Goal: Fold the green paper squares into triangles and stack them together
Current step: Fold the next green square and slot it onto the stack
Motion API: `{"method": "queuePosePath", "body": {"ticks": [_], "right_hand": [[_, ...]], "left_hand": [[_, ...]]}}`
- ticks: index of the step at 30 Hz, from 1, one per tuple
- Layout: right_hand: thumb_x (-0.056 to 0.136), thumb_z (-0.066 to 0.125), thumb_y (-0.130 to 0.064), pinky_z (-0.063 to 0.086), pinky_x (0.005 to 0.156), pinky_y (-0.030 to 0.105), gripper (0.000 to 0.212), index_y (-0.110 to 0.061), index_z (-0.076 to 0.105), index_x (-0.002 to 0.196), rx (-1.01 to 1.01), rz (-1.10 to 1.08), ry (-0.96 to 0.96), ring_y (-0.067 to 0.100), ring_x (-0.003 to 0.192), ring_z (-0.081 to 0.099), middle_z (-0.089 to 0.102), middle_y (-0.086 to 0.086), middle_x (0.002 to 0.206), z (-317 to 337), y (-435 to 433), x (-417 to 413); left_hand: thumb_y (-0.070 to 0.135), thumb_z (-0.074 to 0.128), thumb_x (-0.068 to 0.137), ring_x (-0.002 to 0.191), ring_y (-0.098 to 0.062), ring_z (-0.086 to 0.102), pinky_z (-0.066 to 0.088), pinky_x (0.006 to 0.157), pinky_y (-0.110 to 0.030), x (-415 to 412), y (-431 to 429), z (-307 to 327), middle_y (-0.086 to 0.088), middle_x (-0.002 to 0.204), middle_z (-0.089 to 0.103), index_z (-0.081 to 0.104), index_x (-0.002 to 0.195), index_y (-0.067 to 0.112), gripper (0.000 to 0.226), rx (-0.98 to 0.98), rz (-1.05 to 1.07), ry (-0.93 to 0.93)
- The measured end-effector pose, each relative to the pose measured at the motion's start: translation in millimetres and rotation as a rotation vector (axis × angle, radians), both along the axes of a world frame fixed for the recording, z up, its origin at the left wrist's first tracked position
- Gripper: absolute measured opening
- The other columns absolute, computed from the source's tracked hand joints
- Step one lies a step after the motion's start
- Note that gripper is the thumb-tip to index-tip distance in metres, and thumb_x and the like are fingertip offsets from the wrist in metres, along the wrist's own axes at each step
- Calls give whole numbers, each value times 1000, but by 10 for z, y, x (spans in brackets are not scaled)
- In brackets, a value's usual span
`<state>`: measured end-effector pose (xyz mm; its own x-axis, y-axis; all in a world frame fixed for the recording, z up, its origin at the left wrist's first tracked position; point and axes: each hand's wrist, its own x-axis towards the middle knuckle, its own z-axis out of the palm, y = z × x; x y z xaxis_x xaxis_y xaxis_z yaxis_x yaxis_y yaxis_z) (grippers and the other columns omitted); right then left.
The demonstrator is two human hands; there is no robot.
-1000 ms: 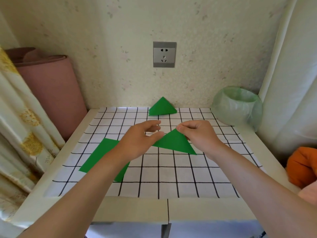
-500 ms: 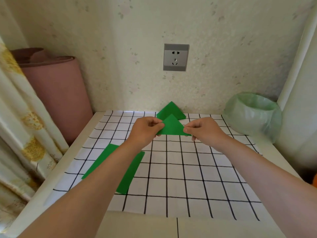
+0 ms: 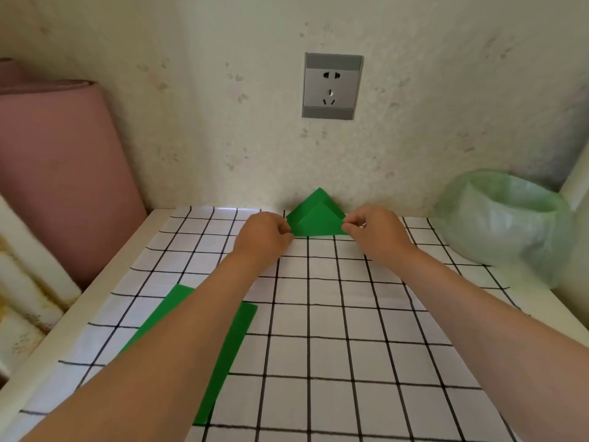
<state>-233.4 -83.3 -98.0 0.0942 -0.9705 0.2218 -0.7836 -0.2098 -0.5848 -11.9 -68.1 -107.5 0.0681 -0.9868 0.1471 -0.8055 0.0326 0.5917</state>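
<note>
Green paper, folded triangle (image 3: 314, 224): held at the far edge of the table (image 3: 95, 298), close to the wall, point upward. The left hand (image 3: 264, 232) pinches its left corner between curled fingers and thumb, and the right hand (image 3: 373, 229) pinches its right corner likewise. Second green triangle (image 3: 319, 195): directly behind the first and overlapped by it, only its peak and upper edges showing; whether the two touch cannot be told. Green paper square (image 3: 229, 346): unfolded, flat on the near left of the checked cloth (image 3: 350, 314), partly covered by the left forearm, well apart from the triangles. Grey wall socket (image 3: 331, 86): above the triangles. Pink roll (image 3: 63, 173): upright, left of the table. Bin with pale green bag (image 3: 503, 218): far right corner.
</note>
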Motion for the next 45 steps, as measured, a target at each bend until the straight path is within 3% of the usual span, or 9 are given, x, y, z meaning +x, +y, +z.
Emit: {"method": "queuePosePath", "body": {"ticks": [4, 9, 16, 22, 27, 33, 39, 45], "right_hand": [[92, 63, -28, 51, 75, 31, 11, -28, 74, 91, -6, -4, 108, 14, 84, 64, 71, -10, 91, -129, -132, 57], [93, 61, -26, 54, 78, 36, 13, -25, 74, 95, -67, -36, 180, 18, 84, 65, 73, -6, 92, -126, -201, 94], [88, 67, -37, 50, 87, 39, 24, -26, 69, 109, -90, -108, 241, 18, 92, 64, 69, -6, 100, -174, -269, 86], [88, 67, -37, 52, 78, 34, 16, -25, 73, 97, -125, -154, 232, 17, 83, 65, 71, -7, 92, -186, -302, 156], [88, 66, -37, 52, 82, 38, 23, -24, 69, 107, -118, -164, 220, 17, 89, 64, 69, -6, 99, -214, -255, 174], [89, 66, -39, 51, 85, 37, 33, -22, 65, 118, -84, -147, 187, 18, 98, 63, 67, -3, 111, -119, -82, 162], [94, 60, -34, 50, 86, 34, 30, -24, 63, 122, -85, 17, 233, 17, 104, 61, 65, -4, 116, 115, 325, 369], [93, 60, -30, 50, 83, 33, 28, -25, 65, 121, -28, 356, 217, 13, 97, 59, 64, -5, 111, 254, 1021, 864]], "left_hand": [[19, 67, 84, 86, -18, 63, 50, 73, -27, -14, -134, -104, 1, 91, 68, 70, 92, 18, 8, -49, 38, -13], [23, 69, 83, 84, -18, 58, 51, 70, -34, -27, -264, -135, 1, 95, 59, 57, 108, 20, 28, -117, 47, -23], [25, 63, 88, 86, -18, 61, 48, 67, -30, -91, -397, -181, 2, 95, 65, 65, 103, 21, 15, -107, 124, -60], [21, 59, 88, 81, -18, 61, 43, 59, -28, -88, -403, -215, 3, 89, 65, 65, 98, 22, 12, -128, 145, -68], [21, 61, 88, 89, -19, 61, 49, 68, -32, -62, -379, -184, 2, 96, 65, 61, 108, 21, 20, -108, 120, -61], [21, 69, 85, 99, -19, 59, 52, 81, -35, -13, -191, -76, 0, 111, 61, 47, 128, 17, 49, -68, 57, -13], [26, 68, 88, 103, -16, 55, 46, 84, -29, 96, 213, 189, -3, 124, 55, 46, 130, 16, 49, -61, -26, -56], [26, 63, 92, 89, -12, 54, 44, 75, -25, 396, 920, 425, 2, 113, 57, 52, 123, 21, 33, -6, -158, -133]]}}
